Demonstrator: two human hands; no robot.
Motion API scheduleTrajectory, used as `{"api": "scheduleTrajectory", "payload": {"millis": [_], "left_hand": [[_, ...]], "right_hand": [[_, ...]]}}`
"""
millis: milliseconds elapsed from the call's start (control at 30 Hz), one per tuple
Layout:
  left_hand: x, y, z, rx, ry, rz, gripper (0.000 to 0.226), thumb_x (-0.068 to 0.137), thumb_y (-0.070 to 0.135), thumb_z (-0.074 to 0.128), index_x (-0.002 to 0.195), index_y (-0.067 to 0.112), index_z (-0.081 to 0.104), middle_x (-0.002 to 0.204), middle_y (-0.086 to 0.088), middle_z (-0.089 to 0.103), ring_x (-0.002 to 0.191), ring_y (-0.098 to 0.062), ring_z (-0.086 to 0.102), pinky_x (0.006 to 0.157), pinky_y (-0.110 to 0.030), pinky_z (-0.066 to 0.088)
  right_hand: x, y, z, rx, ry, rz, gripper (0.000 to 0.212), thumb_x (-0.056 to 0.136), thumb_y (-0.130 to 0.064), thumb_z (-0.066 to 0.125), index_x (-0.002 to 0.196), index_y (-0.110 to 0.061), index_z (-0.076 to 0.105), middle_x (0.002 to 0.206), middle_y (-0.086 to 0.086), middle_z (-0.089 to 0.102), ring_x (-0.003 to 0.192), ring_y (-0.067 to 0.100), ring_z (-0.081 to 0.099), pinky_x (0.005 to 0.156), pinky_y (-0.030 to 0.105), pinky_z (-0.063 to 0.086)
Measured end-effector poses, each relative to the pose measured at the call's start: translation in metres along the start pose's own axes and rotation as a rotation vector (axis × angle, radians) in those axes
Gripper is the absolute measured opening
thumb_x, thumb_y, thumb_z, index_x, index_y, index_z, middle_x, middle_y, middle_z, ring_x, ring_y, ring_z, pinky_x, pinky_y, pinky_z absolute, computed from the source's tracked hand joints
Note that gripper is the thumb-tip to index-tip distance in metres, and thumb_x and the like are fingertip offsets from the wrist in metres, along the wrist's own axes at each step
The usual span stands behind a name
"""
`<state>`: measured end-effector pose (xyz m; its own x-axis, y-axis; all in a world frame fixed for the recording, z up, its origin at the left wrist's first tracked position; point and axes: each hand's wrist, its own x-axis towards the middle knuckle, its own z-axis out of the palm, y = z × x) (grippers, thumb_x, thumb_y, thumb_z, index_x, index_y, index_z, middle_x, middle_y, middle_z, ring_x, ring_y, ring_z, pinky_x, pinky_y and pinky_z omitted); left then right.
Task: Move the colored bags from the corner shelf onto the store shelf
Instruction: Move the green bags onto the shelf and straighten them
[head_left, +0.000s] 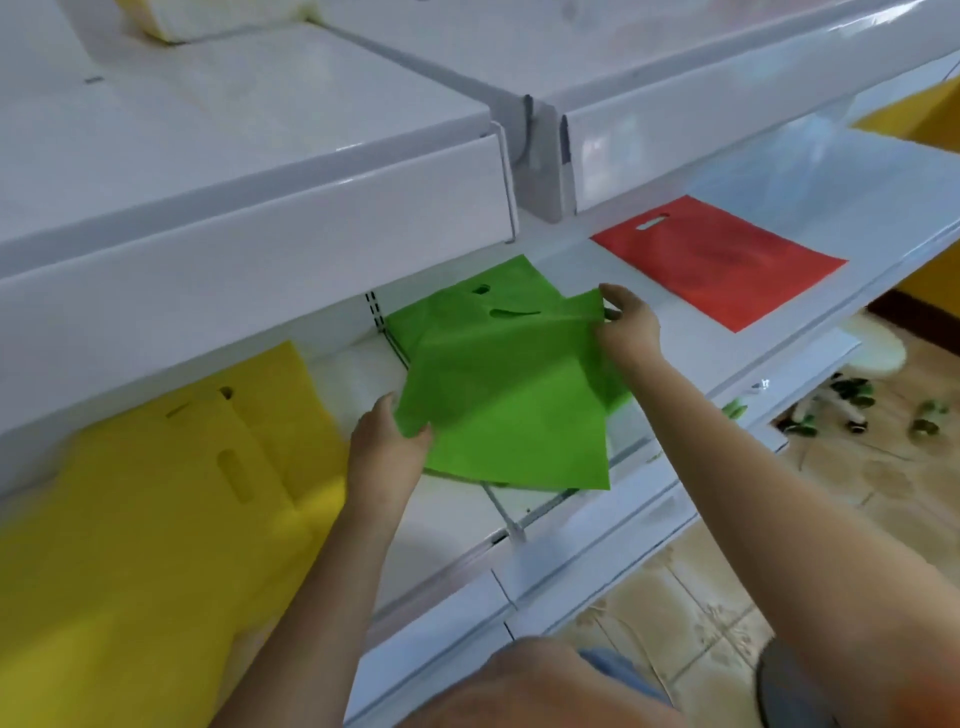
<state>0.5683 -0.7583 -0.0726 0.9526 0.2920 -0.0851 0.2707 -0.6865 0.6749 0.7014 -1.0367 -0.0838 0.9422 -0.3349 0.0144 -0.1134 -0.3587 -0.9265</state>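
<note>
A flat green bag (498, 395) is held just above the white shelf (810, 202) in the middle of the head view. My left hand (387, 447) grips its near left corner. My right hand (626, 322) pinches its far right corner. More green bags (452, 306) lie under it, their handle slots showing. Several yellow bags (171, 499) are stacked on the shelf to the left. One red bag (719, 260) lies flat on the shelf to the right.
A white upper shelf (270, 171) overhangs the bags from above. A lower shelf edge (587, 551) runs in front of me. On the tiled floor at right lie small dark green objects (852, 405) and a white round thing (878, 348).
</note>
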Motion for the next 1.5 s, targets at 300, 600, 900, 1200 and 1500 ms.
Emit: {"api": "scheduleTrajectory", "payload": {"millis": [300, 600, 900, 1200, 1500], "left_hand": [[-0.023, 0.039, 0.030, -0.122, 0.132, -0.163, 0.038, 0.087, 0.005, 0.066, 0.123, 0.016, 0.065, 0.079, 0.010, 0.062, 0.072, -0.001, 0.057, 0.058, -0.005, 0.037], [-0.034, 0.070, 0.081, -0.073, 0.399, -0.147, 0.029, 0.087, 0.004, 0.067, 0.114, 0.012, 0.071, 0.103, -0.005, 0.065, 0.091, -0.016, 0.061, 0.071, -0.004, 0.036], [-0.050, 0.084, 0.102, 0.000, 0.105, -0.184, 0.087, 0.083, 0.058, 0.070, 0.153, 0.022, 0.032, 0.161, -0.005, 0.010, 0.149, -0.022, 0.017, 0.121, -0.032, 0.020], [-0.046, 0.079, 0.107, 0.005, 0.044, -0.141, 0.107, 0.074, 0.062, 0.076, 0.157, 0.025, 0.021, 0.164, -0.008, -0.017, 0.153, -0.019, -0.006, 0.116, -0.022, 0.004], [-0.068, 0.082, 0.088, -0.013, 0.230, -0.128, 0.078, 0.091, 0.062, 0.054, 0.156, 0.028, 0.027, 0.167, -0.001, -0.006, 0.153, -0.015, 0.004, 0.119, -0.033, 0.020]], "right_hand": [[0.089, -0.017, 0.026, -0.035, -0.260, -0.229, 0.051, 0.081, 0.004, 0.061, 0.131, -0.005, 0.056, 0.125, 0.011, 0.063, 0.114, 0.020, 0.061, 0.094, 0.032, 0.050], [0.105, -0.015, 0.045, -0.562, -0.584, -0.271, 0.067, 0.089, -0.020, 0.055, 0.151, -0.022, 0.030, 0.154, 0.014, 0.026, 0.125, 0.035, 0.048, 0.092, 0.036, 0.049], [0.094, -0.012, 0.051, -0.636, -0.674, -0.339, 0.035, 0.089, -0.019, 0.057, 0.119, -0.002, 0.052, 0.122, 0.020, 0.051, 0.102, 0.032, 0.054, 0.078, 0.032, 0.045], [0.083, -0.011, 0.044, -0.650, -0.644, -0.329, 0.054, 0.088, -0.022, 0.056, 0.136, -0.002, 0.042, 0.144, 0.024, 0.035, 0.124, 0.042, 0.046, 0.102, 0.043, 0.043], [0.026, -0.039, 0.053, -0.732, -0.560, -0.552, 0.069, 0.095, -0.036, 0.049, 0.154, -0.016, 0.017, 0.162, 0.015, -0.002, 0.148, 0.038, 0.003, 0.120, 0.052, 0.011]]}}
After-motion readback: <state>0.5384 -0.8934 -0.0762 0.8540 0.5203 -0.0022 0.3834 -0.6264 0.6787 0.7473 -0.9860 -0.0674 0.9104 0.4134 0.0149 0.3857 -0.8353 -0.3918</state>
